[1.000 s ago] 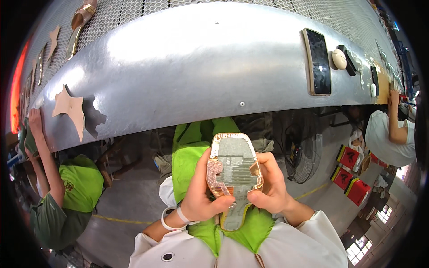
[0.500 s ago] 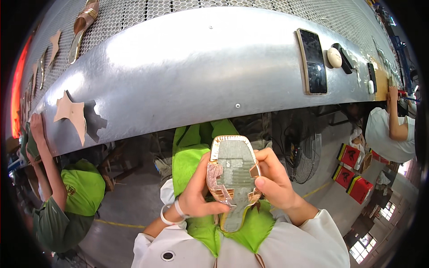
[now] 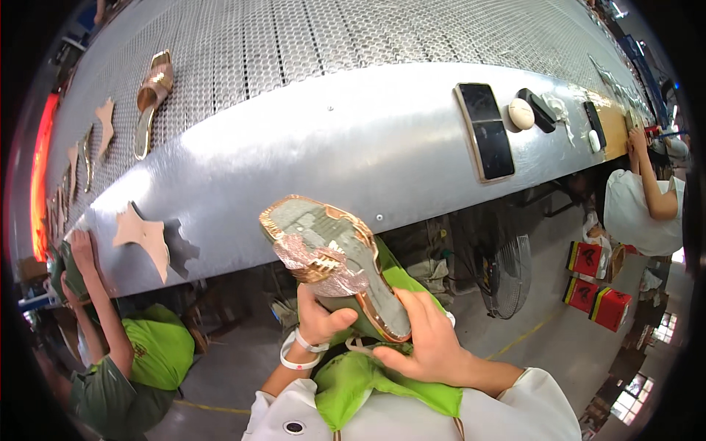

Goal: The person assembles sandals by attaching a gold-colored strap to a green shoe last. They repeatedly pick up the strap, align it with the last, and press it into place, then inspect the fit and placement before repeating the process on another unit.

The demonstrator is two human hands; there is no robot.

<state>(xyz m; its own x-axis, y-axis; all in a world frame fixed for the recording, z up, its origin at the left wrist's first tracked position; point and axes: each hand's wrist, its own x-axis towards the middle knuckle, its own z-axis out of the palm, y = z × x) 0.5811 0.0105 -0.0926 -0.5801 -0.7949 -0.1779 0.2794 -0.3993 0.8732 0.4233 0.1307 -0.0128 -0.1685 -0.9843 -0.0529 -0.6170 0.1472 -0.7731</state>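
I hold a rose-gold sandal (image 3: 334, 261) in both hands, its grey insole facing up and its toe tilted up to the left toward the metal bench edge (image 3: 309, 158). My left hand (image 3: 318, 321) grips it from below, near the glittery strap. My right hand (image 3: 429, 343) holds the heel end, fingers along the sole's rim. A green apron (image 3: 368, 378) lies beneath my hands.
A mesh conveyor (image 3: 294, 37) carries another sandal (image 3: 151, 99) and cut pieces. A tan star-shaped piece (image 3: 143, 239) hangs over the edge. A phone (image 3: 484, 131), an egg-shaped thing (image 3: 521, 113) rest on the ledge. Co-workers stand left (image 3: 110, 345) and right (image 3: 643, 198). A fan (image 3: 509, 275) and red boxes (image 3: 592, 283) stand on the floor.
The sandal has swung from flat and upright to tilted, toe up-left, and risen toward the bench. My right hand slid down to the heel.
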